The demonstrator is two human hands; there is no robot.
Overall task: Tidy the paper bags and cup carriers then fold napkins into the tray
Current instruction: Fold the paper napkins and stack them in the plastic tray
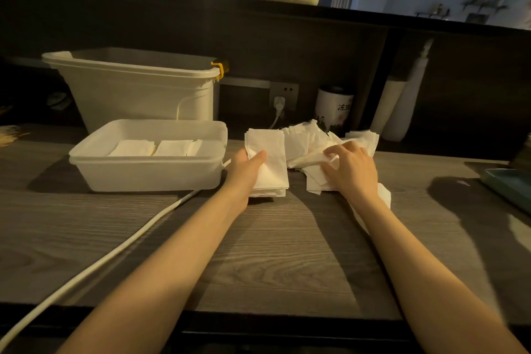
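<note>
Napkin folding under way: one stack gripped, loose pile under the other hand.

The left hand [247,165] grips a folded stack [268,164] of napkins on the bench [258,253], thumb on top and fingers underneath, just right of the tray [149,172]. The right hand [349,168] rests with spread, slightly bent fingers on the loose pile [313,141], pressing it more than pinching it. The tray already holds folded napkins [156,148] in a row along its floor, with bare room on the near side. No paper bags or cup carriers show, so the step in hand looks like the napkin part. The next move probably calls for lifting the stack left over the tray's near wall and setting it down flat beside the row, keeping the layers square so none slide off. A white cable [94,264] lies across the bench, in front of the tray.
</note>
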